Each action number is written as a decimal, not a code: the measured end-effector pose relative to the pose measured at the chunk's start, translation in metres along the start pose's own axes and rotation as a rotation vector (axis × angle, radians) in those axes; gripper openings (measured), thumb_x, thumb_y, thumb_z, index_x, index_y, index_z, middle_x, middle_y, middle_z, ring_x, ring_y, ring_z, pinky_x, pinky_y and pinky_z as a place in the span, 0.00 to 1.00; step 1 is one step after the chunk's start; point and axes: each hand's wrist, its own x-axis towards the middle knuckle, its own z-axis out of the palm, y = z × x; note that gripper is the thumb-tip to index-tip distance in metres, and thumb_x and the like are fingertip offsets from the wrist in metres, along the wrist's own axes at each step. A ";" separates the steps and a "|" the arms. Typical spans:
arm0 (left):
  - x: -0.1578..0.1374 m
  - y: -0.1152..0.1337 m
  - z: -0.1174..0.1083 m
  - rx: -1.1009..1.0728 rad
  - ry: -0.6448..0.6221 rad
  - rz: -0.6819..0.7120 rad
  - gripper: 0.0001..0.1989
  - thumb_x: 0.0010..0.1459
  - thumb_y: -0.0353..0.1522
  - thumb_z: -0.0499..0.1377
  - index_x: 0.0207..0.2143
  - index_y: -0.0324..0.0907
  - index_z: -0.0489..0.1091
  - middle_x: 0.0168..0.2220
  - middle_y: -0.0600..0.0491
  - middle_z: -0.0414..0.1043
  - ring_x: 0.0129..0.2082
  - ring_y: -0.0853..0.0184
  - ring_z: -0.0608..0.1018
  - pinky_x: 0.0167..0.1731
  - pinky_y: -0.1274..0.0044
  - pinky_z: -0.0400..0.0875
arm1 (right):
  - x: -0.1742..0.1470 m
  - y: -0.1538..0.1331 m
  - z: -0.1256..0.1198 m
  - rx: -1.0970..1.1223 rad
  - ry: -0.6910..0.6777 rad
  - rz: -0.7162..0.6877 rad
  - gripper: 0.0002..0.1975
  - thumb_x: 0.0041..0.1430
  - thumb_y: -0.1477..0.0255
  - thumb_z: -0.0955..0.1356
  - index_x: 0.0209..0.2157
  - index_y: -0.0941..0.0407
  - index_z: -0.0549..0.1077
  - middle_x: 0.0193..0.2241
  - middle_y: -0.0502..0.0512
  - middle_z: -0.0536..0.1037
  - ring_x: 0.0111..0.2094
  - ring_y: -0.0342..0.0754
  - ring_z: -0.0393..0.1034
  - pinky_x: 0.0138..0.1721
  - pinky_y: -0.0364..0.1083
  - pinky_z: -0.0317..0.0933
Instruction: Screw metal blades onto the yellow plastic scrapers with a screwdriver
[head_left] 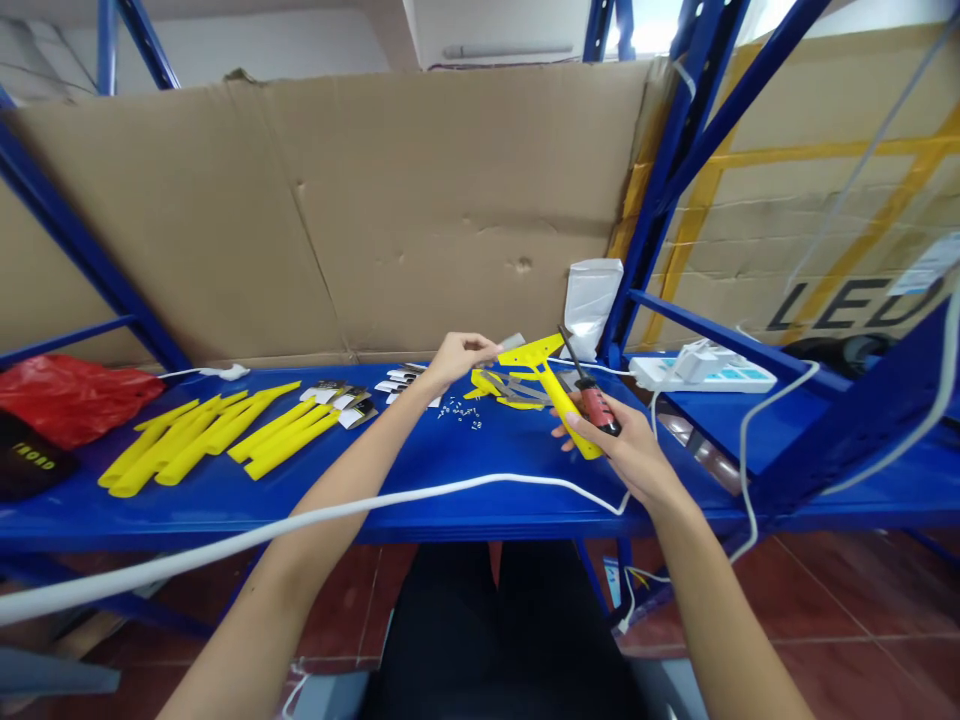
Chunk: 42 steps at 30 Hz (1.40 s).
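My right hand (619, 435) is closed round the yellow handle of a scraper (555, 385) and also grips a screwdriver (598, 408) with a red and black handle. The screwdriver's dark shaft points up and away, beside the scraper's wide yellow head. My left hand (461, 358) pinches a small flat grey plate (513, 344) at the left end of that head; whether the plate touches the head I cannot tell. Below lie loose small screws (459, 410) and a pile of yellow and grey scraper parts (510, 388), partly hidden behind the held scraper.
Yellow handles (180, 440) and packaged yellow pieces (292, 440) lie left on the blue shelf (450, 510). A red bag (82, 395) is far left. A white cable (450, 487) crosses in front. A power strip (701, 372) and blue post (660, 200) stand right.
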 end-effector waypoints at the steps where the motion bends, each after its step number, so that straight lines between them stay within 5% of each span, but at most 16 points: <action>1: -0.002 0.003 -0.005 -0.056 0.017 -0.023 0.15 0.63 0.43 0.71 0.38 0.39 0.83 0.38 0.45 0.85 0.37 0.65 0.82 0.43 0.71 0.77 | -0.001 0.000 0.001 0.001 -0.013 0.009 0.29 0.49 0.54 0.86 0.49 0.52 0.83 0.45 0.59 0.87 0.37 0.59 0.85 0.35 0.55 0.82; 7: -0.024 0.020 -0.008 -0.331 -0.121 -0.151 0.14 0.62 0.41 0.74 0.38 0.38 0.80 0.44 0.41 0.84 0.44 0.60 0.85 0.48 0.63 0.82 | -0.006 0.001 0.008 -0.034 -0.069 0.087 0.31 0.46 0.52 0.86 0.47 0.53 0.83 0.47 0.62 0.88 0.39 0.64 0.87 0.38 0.59 0.85; 14: -0.035 0.025 0.010 -0.360 -0.217 -0.189 0.18 0.57 0.33 0.78 0.40 0.39 0.72 0.38 0.40 0.86 0.37 0.57 0.90 0.38 0.68 0.84 | -0.008 0.009 0.006 -0.084 -0.109 0.136 0.31 0.51 0.46 0.83 0.45 0.51 0.77 0.46 0.60 0.88 0.42 0.63 0.87 0.47 0.63 0.84; 20: -0.042 0.043 0.010 -0.338 -0.129 -0.022 0.15 0.59 0.34 0.76 0.45 0.36 0.82 0.35 0.44 0.87 0.34 0.59 0.89 0.40 0.68 0.86 | 0.033 0.007 -0.041 -0.793 0.120 -0.177 0.25 0.64 0.42 0.71 0.40 0.50 0.72 0.38 0.62 0.87 0.44 0.64 0.82 0.51 0.61 0.74; 25: -0.057 0.065 0.005 -0.338 -0.032 0.102 0.14 0.59 0.35 0.76 0.44 0.36 0.85 0.39 0.46 0.88 0.36 0.61 0.89 0.43 0.68 0.87 | 0.064 0.004 -0.077 -1.185 0.159 -0.143 0.16 0.66 0.52 0.67 0.39 0.50 0.67 0.35 0.63 0.83 0.38 0.63 0.78 0.40 0.55 0.65; 33: -0.065 0.064 0.008 -0.361 -0.092 0.032 0.13 0.62 0.33 0.75 0.47 0.35 0.86 0.41 0.44 0.87 0.37 0.61 0.89 0.44 0.68 0.86 | 0.081 0.012 -0.068 -1.179 0.122 -0.106 0.11 0.63 0.59 0.70 0.40 0.50 0.67 0.37 0.65 0.83 0.40 0.64 0.76 0.41 0.54 0.61; 39: -0.062 0.037 0.031 -0.332 -0.205 -0.142 0.14 0.59 0.32 0.77 0.45 0.32 0.87 0.37 0.41 0.87 0.32 0.63 0.88 0.38 0.72 0.85 | 0.110 0.006 -0.053 -1.054 0.050 -0.138 0.18 0.67 0.51 0.69 0.42 0.53 0.70 0.40 0.66 0.84 0.40 0.57 0.74 0.43 0.52 0.63; 42: -0.061 0.021 0.039 -0.306 -0.255 -0.215 0.12 0.59 0.30 0.78 0.42 0.32 0.87 0.35 0.41 0.87 0.29 0.65 0.87 0.36 0.73 0.86 | 0.127 0.008 -0.040 -0.972 -0.106 -0.146 0.27 0.59 0.43 0.74 0.40 0.53 0.72 0.39 0.62 0.85 0.39 0.55 0.74 0.45 0.52 0.67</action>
